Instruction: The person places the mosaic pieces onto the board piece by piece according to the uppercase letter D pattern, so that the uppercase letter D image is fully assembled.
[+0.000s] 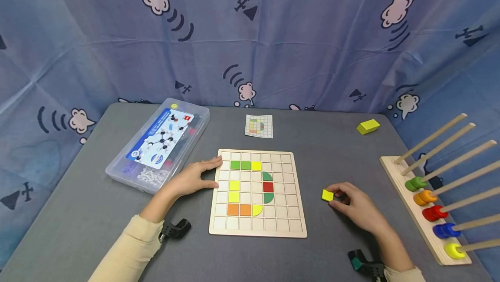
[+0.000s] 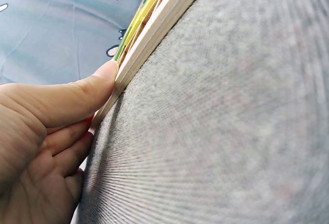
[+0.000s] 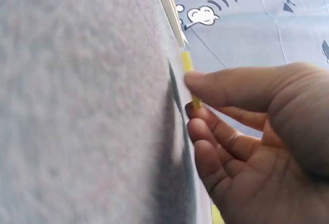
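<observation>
A wooden grid board (image 1: 287, 175) lies on the table with colored tiles in its cells: green, yellow, orange and red squares, plus green and yellow rounded pieces. My left hand (image 1: 194, 177) touches the board's left edge, thumb and fingers extended. In the left wrist view, the thumb (image 2: 77, 98) rests against the wooden rim (image 2: 136, 62). To the right of the board, my right hand (image 1: 357, 206) pinches a yellow square tile (image 1: 327, 195) between thumb and fingers. That tile (image 3: 187, 62) appears edge-on in the right wrist view, close to the grey table surface.
Behind the board lies a small pattern card (image 1: 265, 126). A clear plastic case (image 1: 197, 136) of molecule-model parts sits to the left. At the back right is a yellow block (image 1: 368, 126). A wooden peg rack (image 1: 416, 206) with colored rings stands along the right side.
</observation>
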A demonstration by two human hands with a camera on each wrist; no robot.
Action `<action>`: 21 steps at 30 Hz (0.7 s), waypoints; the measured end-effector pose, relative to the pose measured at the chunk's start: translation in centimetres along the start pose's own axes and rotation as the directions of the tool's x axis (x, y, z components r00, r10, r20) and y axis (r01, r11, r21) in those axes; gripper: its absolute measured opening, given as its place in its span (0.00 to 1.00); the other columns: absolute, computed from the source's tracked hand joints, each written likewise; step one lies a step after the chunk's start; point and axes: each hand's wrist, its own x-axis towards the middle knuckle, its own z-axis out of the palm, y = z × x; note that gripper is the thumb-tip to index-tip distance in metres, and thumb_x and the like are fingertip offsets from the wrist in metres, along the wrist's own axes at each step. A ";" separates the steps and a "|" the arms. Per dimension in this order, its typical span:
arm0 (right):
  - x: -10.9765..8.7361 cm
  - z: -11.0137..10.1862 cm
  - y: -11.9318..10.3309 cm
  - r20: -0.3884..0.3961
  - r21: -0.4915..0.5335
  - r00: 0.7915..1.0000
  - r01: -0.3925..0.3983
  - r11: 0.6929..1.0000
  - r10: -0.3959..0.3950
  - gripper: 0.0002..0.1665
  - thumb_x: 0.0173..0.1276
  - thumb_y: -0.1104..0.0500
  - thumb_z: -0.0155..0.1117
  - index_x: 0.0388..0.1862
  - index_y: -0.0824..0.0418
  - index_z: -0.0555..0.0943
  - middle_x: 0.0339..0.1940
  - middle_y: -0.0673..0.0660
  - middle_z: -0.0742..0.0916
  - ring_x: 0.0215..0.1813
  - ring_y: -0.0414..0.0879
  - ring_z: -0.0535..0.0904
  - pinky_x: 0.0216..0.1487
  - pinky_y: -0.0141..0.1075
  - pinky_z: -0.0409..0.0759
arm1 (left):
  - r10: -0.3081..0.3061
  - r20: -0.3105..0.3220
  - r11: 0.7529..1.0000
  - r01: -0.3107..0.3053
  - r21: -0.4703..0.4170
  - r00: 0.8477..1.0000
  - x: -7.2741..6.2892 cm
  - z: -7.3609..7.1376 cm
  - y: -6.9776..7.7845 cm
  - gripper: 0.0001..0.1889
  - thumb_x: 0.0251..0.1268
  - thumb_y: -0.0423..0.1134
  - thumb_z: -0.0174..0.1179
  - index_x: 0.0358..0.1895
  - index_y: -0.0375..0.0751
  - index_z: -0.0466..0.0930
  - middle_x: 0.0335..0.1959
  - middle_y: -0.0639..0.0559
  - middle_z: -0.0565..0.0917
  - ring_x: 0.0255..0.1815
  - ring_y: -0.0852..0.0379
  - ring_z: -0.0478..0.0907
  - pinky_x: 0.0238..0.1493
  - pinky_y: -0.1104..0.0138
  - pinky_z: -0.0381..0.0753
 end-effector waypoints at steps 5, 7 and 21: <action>0.2 0.0 -1.3 -0.024 -0.002 0.999 0.021 1.000 -0.021 0.16 0.61 0.59 0.68 0.49 0.56 0.81 0.41 0.51 0.82 0.43 0.45 0.77 0.38 0.34 0.76 | 0.006 -0.004 1.000 -0.006 0.003 1.000 0.0 0.0 0.1 0.38 0.56 0.42 0.68 0.69 0.36 0.63 0.73 0.45 0.61 0.74 0.41 0.55 0.70 0.46 0.57; 0.4 0.1 -2.1 -0.028 0.009 0.999 0.034 0.999 -0.034 0.17 0.61 0.60 0.68 0.49 0.56 0.81 0.42 0.51 0.82 0.44 0.46 0.77 0.39 0.36 0.77 | 0.007 -0.005 1.000 -0.007 0.005 1.000 0.0 0.0 0.0 0.38 0.56 0.42 0.68 0.69 0.36 0.63 0.73 0.45 0.61 0.74 0.41 0.55 0.70 0.46 0.57; 2.2 3.3 -9.0 -0.030 0.114 0.973 0.233 0.966 -0.231 0.19 0.59 0.63 0.69 0.50 0.55 0.81 0.45 0.48 0.82 0.45 0.46 0.78 0.45 0.43 0.79 | 0.017 -0.011 1.000 -0.017 0.022 1.000 -0.1 0.0 0.0 0.38 0.56 0.43 0.68 0.69 0.36 0.63 0.72 0.44 0.62 0.74 0.41 0.55 0.70 0.46 0.57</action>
